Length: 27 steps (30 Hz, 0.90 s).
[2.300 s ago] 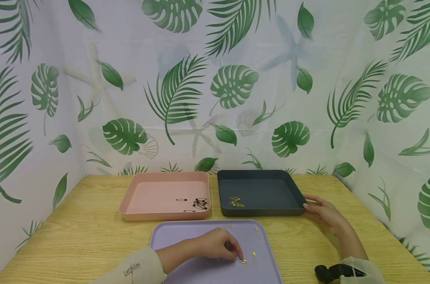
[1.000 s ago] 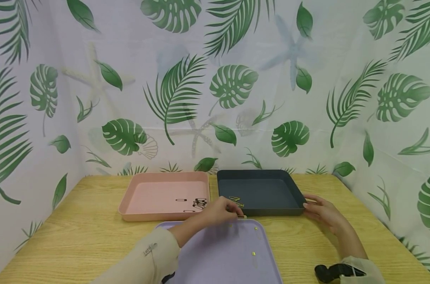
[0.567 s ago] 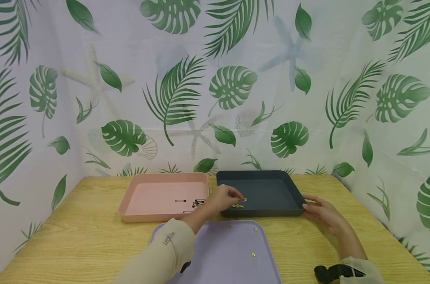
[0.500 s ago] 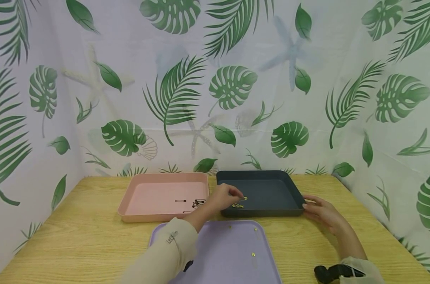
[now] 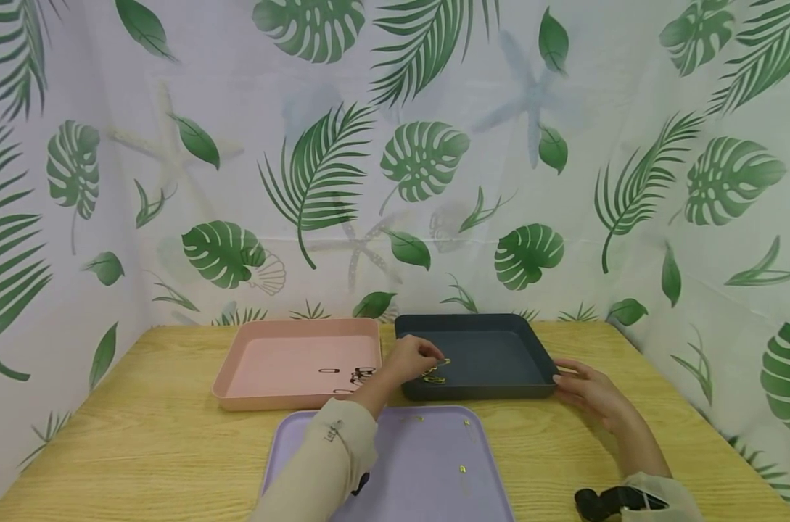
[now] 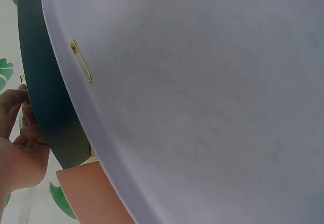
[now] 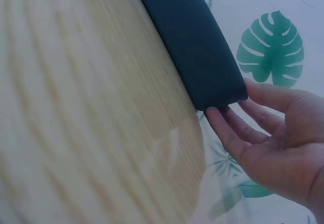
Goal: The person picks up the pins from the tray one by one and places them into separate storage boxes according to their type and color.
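Note:
My left hand (image 5: 414, 359) pinches a gold safety pin (image 5: 446, 361) over the front left of the dark tray (image 5: 479, 391). Several gold safety pins (image 5: 435, 379) lie below it, partly hidden by the fingers. In the left wrist view the same hand (image 6: 24, 155) appears at the left edge beyond the dark tray's wall. My right hand (image 5: 590, 395) touches the dark tray's front right corner; in the right wrist view its fairly straight fingers (image 7: 230, 133) meet that corner. Gold safety pins (image 5: 463, 470) lie apart on the purple tray (image 5: 492, 464), one (image 6: 82, 62) plain in the left wrist view.
A pink tray (image 5: 264, 401) stands left of the dark one, with several black safety pins (image 5: 360, 375) near its right end. All trays sit on a wooden table (image 5: 140, 442). Leaf-patterned cloth (image 5: 342, 72) encloses the back and sides. My left forearm crosses the purple tray.
My left hand has picked a gold safety pin off the purple tray and carried it forward over the dark tray. My right hand has stayed at the dark tray's corner.

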Motion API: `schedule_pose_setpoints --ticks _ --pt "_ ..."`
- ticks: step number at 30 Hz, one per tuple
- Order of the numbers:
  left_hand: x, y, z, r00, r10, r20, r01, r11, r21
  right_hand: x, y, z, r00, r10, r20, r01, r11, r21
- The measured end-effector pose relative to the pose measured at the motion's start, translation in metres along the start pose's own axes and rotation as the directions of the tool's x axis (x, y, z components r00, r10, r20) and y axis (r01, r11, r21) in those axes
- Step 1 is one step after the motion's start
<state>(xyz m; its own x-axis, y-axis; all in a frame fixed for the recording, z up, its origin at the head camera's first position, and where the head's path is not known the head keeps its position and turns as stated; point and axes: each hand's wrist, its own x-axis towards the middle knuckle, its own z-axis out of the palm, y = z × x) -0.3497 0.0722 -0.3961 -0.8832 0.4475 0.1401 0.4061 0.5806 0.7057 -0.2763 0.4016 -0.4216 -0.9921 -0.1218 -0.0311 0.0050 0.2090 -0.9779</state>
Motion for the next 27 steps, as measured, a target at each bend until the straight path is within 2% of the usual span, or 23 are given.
schedule_pose_setpoints --ticks 16,27 --pt "-0.0010 0.0026 -0.0011 1.000 -0.019 0.001 0.019 1.000 0.010 0.0010 -0.0014 0.0011 1.000 0.006 -0.006 -0.006 1.000 -0.002" --pt "-0.0031 0.0021 -0.0023 1.000 0.006 0.016 -0.005 0.998 -0.057 0.0015 -0.0003 0.0003 1.000 0.016 -0.005 -0.016 1.000 -0.007"
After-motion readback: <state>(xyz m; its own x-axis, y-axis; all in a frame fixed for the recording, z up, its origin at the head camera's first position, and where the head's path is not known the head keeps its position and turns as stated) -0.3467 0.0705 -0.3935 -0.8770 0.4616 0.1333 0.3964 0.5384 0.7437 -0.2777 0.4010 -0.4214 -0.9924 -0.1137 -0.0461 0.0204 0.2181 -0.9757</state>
